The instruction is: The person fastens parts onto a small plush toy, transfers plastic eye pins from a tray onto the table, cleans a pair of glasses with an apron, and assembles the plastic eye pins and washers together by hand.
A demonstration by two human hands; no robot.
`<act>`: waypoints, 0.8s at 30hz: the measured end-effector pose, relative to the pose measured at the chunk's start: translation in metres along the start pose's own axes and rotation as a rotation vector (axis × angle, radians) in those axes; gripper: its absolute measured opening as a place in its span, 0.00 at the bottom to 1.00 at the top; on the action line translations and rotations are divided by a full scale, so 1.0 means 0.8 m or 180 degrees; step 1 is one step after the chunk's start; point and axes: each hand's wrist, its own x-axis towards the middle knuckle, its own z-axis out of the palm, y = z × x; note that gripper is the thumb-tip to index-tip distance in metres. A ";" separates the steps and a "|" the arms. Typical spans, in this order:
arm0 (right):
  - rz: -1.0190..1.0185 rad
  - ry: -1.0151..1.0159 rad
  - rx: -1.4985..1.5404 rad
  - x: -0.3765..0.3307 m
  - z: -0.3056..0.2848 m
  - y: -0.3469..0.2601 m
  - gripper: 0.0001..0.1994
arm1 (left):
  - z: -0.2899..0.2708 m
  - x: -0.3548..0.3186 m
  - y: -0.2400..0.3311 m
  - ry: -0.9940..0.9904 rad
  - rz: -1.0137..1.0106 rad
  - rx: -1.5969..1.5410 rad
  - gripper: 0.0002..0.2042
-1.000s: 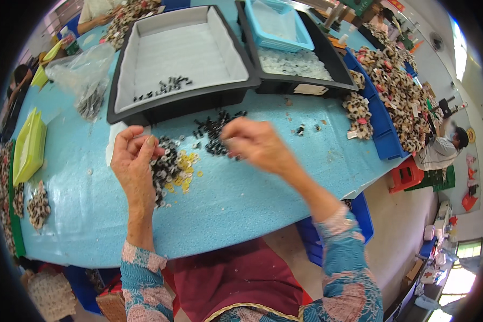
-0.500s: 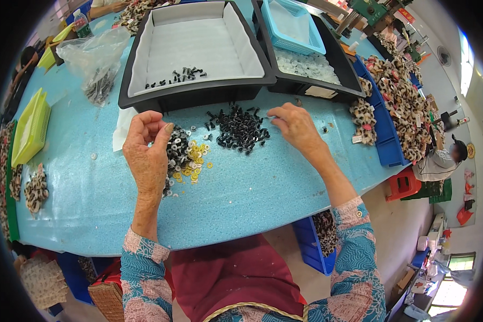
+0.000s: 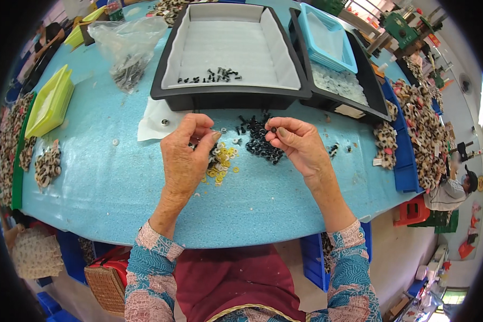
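While both hands hover low over the blue tabletop (image 3: 118, 182), the pile of small black parts (image 3: 260, 142) lies just beyond and between them, closest to the right hand (image 3: 298, 145). That hand's fingers (image 3: 276, 130) are drawn narrow, thumb against forefinger, pinching one tiny black piece at their tips directly above the near edge of the pile. Just under and to the right of the left hand (image 3: 185, 153) lies a scatter of yellow rings (image 3: 221, 163). The left fingers (image 3: 212, 137) curl in close, thumb meeting fingertips; they seem to nip something very small, though what it is cannot be made out. Between the two sets of fingertips a few loose pieces dot the tabletop. Beyond the fingers stands a black tray with a white liner (image 3: 236, 43), a few black parts gathered in it. A white sheet (image 3: 153, 115) lies past the left knuckles, and farther left a clear plastic bag (image 3: 126, 48).
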 end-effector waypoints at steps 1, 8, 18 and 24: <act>0.0015 -0.0034 0.0022 0.000 0.006 0.000 0.11 | -0.002 0.000 0.001 0.0022 -0.0010 0.0035 0.07; 0.0143 -0.0212 0.0203 0.002 0.014 0.009 0.11 | 0.003 -0.001 0.000 0.0028 0.0423 0.0328 0.08; 0.0142 -0.0126 0.0158 0.004 0.014 0.018 0.10 | 0.005 -0.002 0.002 -0.0026 0.0506 0.0399 0.08; 0.0184 -0.0128 0.0199 0.004 0.013 0.021 0.11 | 0.004 -0.002 0.004 -0.0025 0.0591 0.0416 0.08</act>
